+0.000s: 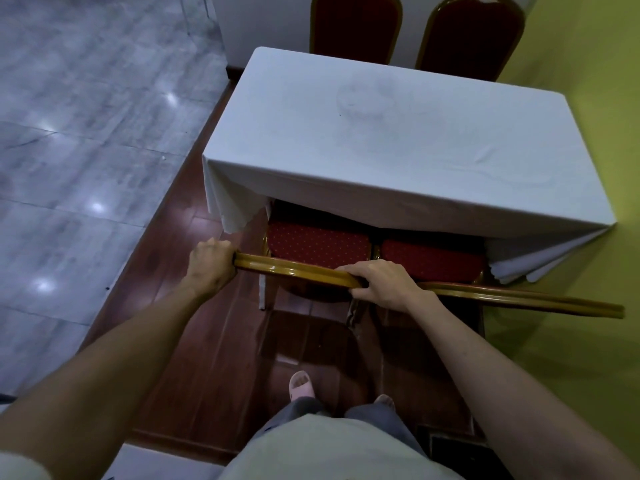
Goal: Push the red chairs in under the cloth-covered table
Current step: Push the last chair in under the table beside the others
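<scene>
- Although the whole scene was checked for brands, labels and writing, nothing readable shows on any surface.
- Left hand: closed over the left end of the near-left chair's gold top rail, knuckles up.
- Right hand: fingers wrapped over the right end of the same rail, just where the near-right chair's rail begins; contact with that second rail cannot be told.
- Near-left chair: directly at 12 o'clock from both hands; red seat with a fine dotted pattern, gold frame, front of seat under the cloth edge.
- Near-right chair: at 3 o'clock of the first, seats just beside each other, same red dotted fabric, rail running toward 3 o'clock.
- Table: covered by a white cloth, faint grey marks on top, cloth hanging in folds at both near corners.
- Two more red chair backs, far-left chair and far-right chair, stand at the table's 12 o'clock side.
- Floor: dark red boards under the chairs; grey tiles at 9 o'clock.
</scene>
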